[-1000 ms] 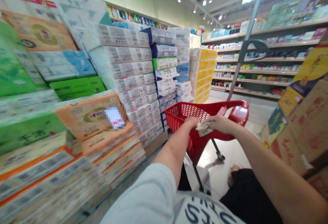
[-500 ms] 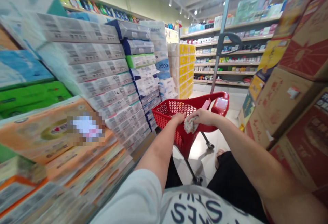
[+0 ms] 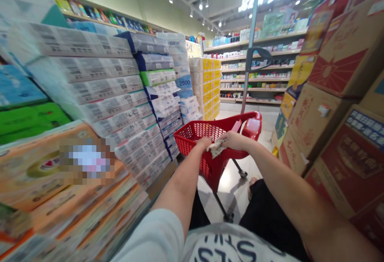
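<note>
A red plastic shopping cart (image 3: 187, 144) with a perforated basket stands in front of me, a grey pole with a dark handle (image 3: 258, 58) rising behind it. My right hand (image 3: 234, 140) is closed on a crumpled whitish cloth (image 3: 217, 148) and rests against the near rim of the cart. Just left of the cloth, my left hand (image 3: 204, 143) lies on the same rim with its fingers curled over it. Those fingertips are partly hidden. Beyond my right hand a pink strip (image 3: 236, 126) shows on the cart.
Tall stacks of wrapped tissue packs (image 3: 108, 80) line the left side, with orange packs (image 3: 60, 178) nearest me. Cardboard boxes (image 3: 321, 122) are piled on the right. Farther back stand yellow-and-white packs (image 3: 207, 88) and stocked shelves (image 3: 255, 79). The cart's wheels (image 3: 242, 173) rest on pale tiles.
The view has turned slightly, so the cart and stacks sit farther left. My right hand and the cloth have shifted a little along the rim, and the cloth now looks flatter.
</note>
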`<action>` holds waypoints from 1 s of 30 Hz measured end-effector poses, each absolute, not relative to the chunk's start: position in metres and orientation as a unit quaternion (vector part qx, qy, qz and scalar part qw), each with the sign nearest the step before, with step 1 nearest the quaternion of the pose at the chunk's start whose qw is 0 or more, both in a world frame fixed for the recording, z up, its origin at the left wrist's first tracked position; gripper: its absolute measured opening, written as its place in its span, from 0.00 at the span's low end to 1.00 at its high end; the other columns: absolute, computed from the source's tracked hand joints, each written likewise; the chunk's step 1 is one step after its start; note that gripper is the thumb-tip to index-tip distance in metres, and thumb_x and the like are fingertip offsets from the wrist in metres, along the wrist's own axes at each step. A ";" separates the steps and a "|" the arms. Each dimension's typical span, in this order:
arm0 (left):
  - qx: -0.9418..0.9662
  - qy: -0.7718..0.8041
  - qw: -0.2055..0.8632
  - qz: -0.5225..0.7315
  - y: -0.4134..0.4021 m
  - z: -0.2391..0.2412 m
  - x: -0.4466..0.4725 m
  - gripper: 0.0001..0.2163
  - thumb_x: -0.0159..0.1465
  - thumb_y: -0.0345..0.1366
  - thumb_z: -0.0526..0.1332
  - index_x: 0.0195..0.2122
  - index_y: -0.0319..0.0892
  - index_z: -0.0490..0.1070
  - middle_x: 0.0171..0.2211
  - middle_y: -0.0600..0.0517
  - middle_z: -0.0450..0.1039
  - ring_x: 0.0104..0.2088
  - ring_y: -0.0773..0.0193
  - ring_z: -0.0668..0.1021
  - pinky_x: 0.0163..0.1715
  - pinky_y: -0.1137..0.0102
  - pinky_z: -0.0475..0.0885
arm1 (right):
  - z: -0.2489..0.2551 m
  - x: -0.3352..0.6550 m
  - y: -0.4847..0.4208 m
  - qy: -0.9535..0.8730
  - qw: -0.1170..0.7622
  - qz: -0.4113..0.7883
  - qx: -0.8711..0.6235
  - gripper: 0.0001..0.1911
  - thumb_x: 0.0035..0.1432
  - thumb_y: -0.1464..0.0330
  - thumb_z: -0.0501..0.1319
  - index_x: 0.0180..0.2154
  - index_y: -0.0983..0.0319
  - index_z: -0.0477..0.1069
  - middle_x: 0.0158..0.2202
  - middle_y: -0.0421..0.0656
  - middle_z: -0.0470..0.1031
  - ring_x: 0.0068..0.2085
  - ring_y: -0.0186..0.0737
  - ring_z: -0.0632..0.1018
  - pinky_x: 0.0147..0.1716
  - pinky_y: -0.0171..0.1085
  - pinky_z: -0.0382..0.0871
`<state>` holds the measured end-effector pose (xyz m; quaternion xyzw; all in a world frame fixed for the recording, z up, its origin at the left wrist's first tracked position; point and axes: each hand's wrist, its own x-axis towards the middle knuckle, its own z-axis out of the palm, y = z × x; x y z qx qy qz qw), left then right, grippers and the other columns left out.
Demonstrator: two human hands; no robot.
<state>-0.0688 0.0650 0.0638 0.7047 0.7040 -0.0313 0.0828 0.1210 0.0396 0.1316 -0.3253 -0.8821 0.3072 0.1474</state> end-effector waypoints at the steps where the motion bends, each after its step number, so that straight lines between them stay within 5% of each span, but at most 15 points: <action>1: 0.702 0.706 0.083 -0.033 0.065 0.064 -0.069 0.23 0.65 0.51 0.50 0.55 0.44 0.66 0.53 0.42 0.71 0.52 0.49 0.74 0.48 0.59 0.69 | 0.131 0.121 0.041 -0.891 0.138 0.309 -0.305 0.23 0.45 0.79 0.57 0.42 0.60 0.79 0.38 0.38 0.80 0.39 0.37 0.77 0.41 0.31 0.68; 6: 0.690 0.719 0.075 -0.028 0.064 0.063 -0.068 0.23 0.69 0.45 0.42 0.54 0.41 0.68 0.53 0.41 0.71 0.52 0.51 0.74 0.48 0.60 0.69 | 0.131 0.121 0.042 -0.891 0.101 0.346 -0.275 0.23 0.43 0.79 0.57 0.40 0.58 0.79 0.38 0.37 0.80 0.39 0.36 0.77 0.40 0.29 0.68; 10: 0.698 0.712 0.073 -0.030 0.061 0.066 -0.067 0.22 0.66 0.49 0.49 0.54 0.43 0.67 0.52 0.43 0.72 0.51 0.51 0.75 0.47 0.62 0.70 | 0.131 0.120 0.039 -0.887 0.126 0.309 -0.319 0.23 0.46 0.76 0.59 0.46 0.58 0.77 0.36 0.38 0.80 0.37 0.38 0.78 0.39 0.32 0.69; 15: 0.696 0.714 0.074 -0.034 0.056 0.071 -0.067 0.20 0.66 0.48 0.49 0.53 0.44 0.67 0.51 0.45 0.73 0.50 0.54 0.75 0.47 0.64 0.70 | 0.131 0.119 0.038 -0.906 0.097 0.325 -0.254 0.20 0.42 0.76 0.62 0.40 0.57 0.79 0.43 0.37 0.78 0.42 0.38 0.77 0.42 0.30 0.67; 20: 0.696 0.713 0.075 -0.038 0.056 0.071 -0.066 0.22 0.64 0.49 0.52 0.54 0.42 0.66 0.51 0.43 0.72 0.50 0.52 0.75 0.46 0.63 0.70 | 0.133 0.120 0.035 -0.886 0.122 0.308 -0.323 0.21 0.47 0.73 0.62 0.45 0.58 0.77 0.37 0.39 0.80 0.38 0.38 0.77 0.39 0.32 0.68; 25: 0.697 0.712 0.078 -0.033 0.055 0.072 -0.067 0.23 0.64 0.50 0.52 0.54 0.43 0.67 0.52 0.43 0.72 0.50 0.51 0.75 0.47 0.62 0.70 | 0.131 0.119 0.037 -0.902 0.095 0.346 -0.239 0.17 0.42 0.75 0.64 0.37 0.58 0.80 0.43 0.37 0.78 0.43 0.38 0.77 0.44 0.30 0.67; 30: 0.692 0.717 0.081 -0.029 0.055 0.071 -0.068 0.23 0.64 0.50 0.53 0.55 0.43 0.67 0.52 0.43 0.73 0.50 0.52 0.75 0.46 0.63 0.70 | 0.132 0.118 0.036 -0.885 0.129 0.320 -0.312 0.19 0.42 0.73 0.64 0.40 0.59 0.79 0.35 0.37 0.80 0.37 0.38 0.77 0.39 0.31 0.68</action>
